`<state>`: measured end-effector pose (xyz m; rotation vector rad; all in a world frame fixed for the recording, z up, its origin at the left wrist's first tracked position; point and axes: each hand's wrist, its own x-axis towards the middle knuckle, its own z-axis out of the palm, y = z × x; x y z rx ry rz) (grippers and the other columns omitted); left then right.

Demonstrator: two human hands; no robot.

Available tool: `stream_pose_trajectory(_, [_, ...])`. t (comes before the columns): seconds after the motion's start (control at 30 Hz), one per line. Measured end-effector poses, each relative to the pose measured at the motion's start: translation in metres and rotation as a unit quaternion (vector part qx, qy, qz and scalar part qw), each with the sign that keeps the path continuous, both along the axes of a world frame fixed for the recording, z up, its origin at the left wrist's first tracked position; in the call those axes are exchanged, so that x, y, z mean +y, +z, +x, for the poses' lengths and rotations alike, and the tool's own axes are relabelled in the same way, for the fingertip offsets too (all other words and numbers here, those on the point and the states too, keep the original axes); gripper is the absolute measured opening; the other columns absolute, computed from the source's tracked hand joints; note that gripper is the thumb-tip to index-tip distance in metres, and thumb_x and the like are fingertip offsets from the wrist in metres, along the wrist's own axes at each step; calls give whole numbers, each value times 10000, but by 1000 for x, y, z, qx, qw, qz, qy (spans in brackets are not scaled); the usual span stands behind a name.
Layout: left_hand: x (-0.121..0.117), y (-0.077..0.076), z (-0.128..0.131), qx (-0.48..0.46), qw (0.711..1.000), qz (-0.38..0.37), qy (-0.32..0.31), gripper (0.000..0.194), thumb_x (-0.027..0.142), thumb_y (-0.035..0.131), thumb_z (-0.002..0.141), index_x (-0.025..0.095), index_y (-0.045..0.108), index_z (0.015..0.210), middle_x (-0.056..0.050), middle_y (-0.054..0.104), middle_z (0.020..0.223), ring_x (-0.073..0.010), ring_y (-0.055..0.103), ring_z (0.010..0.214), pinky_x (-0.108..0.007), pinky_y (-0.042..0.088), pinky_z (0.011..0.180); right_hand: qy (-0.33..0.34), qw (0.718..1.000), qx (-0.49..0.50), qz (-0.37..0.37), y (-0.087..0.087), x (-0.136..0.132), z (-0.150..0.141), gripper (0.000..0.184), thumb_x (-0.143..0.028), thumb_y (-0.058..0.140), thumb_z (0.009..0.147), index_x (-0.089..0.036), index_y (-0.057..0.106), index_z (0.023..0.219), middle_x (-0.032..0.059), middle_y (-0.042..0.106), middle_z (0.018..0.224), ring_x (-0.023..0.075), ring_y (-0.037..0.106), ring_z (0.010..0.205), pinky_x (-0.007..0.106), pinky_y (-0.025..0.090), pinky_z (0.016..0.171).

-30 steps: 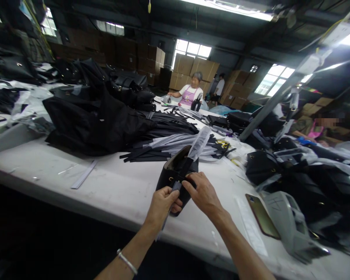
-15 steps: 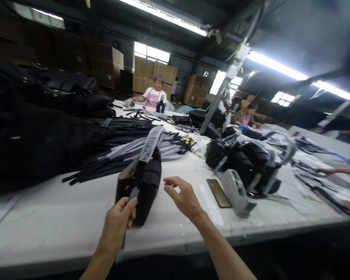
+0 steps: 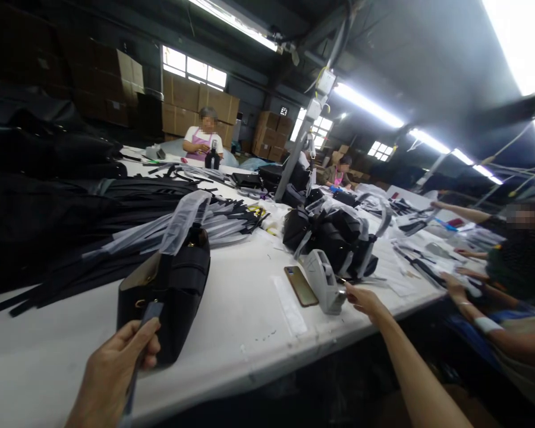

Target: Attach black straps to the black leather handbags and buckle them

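Observation:
A black handbag [image 3: 173,297] stands on the white table [image 3: 245,321], its handle wrapped in clear plastic [image 3: 185,220]. My left hand [image 3: 113,368] is closed on a dark strap end [image 3: 148,315] at the bag's near side. My right hand [image 3: 365,300] is stretched out to the right, touching the grey tape dispenser [image 3: 325,288] at its near end; its fingers are partly hidden. A phone [image 3: 301,285] lies flat just left of the dispenser.
Piles of black straps [image 3: 116,238] and black bags [image 3: 334,238] cover the table's left and middle. A person at the right reaches over the table [image 3: 508,333]. Two more people sit at the far end. Cardboard boxes line the back wall.
My right hand left the bag and reached right to the tape dispenser. My view swung right. My left hand kept hold of the strap end.

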<state>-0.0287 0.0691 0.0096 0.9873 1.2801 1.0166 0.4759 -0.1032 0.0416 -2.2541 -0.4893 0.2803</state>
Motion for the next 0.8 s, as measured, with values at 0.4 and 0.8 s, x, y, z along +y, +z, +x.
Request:
stream_pose_trajectory(0.4, [0, -4, -2, 0, 1000, 9, 6, 390, 508, 766, 545, 162, 600, 616, 29, 587, 509, -105, 508, 426, -195, 436, 416, 5, 993, 66, 96, -19, 22, 7, 217, -322, 601, 922, -136, 628, 1031, 39, 656, 988, 157, 644, 792, 309, 555, 673])
stream_pose_trajectory(0.8, [3, -3, 0, -58, 998, 12, -11, 374, 477, 768, 575, 149, 594, 618, 46, 548, 480, -73, 455, 405, -166, 376, 396, -42, 999, 7, 25, -61, -16, -6, 269, -386, 578, 928, -132, 621, 850, -29, 616, 706, 95, 577, 559, 245, 504, 546])
